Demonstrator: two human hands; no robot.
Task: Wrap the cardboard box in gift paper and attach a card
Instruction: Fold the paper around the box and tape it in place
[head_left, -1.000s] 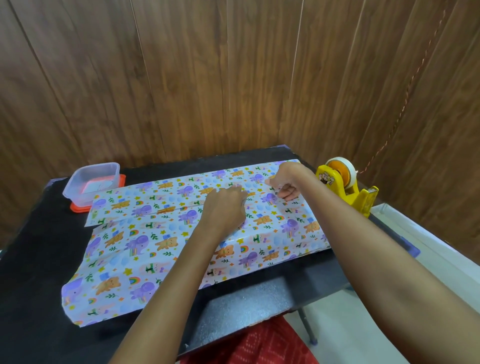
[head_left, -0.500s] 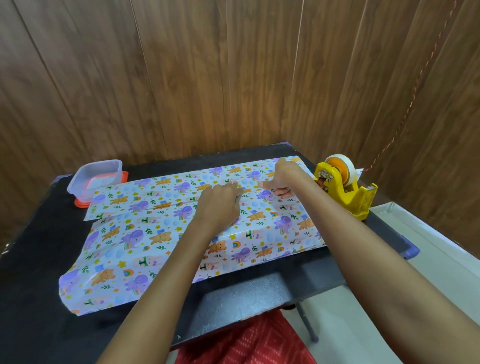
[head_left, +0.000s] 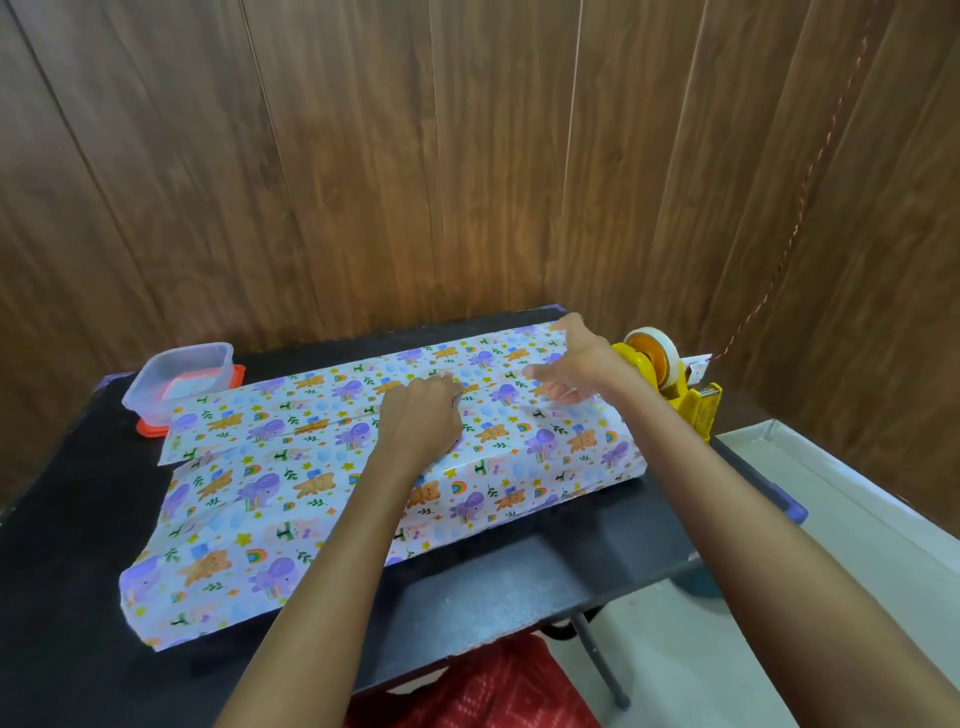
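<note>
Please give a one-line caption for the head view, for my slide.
Left hand holds down the gift paper seam; open right hand over it, by the yellow tape dispenser.

You face a corner where two walls meet, both clad in wide, dark brown wood-grain panels (head_left: 467, 156) with thin vertical seams. On the right-hand wall (head_left: 883, 286) a thin, twisted reddish cord (head_left: 802, 205) runs down at a slant. Below you stands a desk (head_left: 62, 519) with a matt black top, set close to the back wall. Its near edge shows a greyish, dusty sheen, and a blue piece (head_left: 792, 512) shows at its right corner. A dark metal leg (head_left: 597, 660) slants down to a pale, smooth floor (head_left: 675, 649). Along the foot of the right wall runs a white ledge (head_left: 841, 488). The light is soft and even.
</note>
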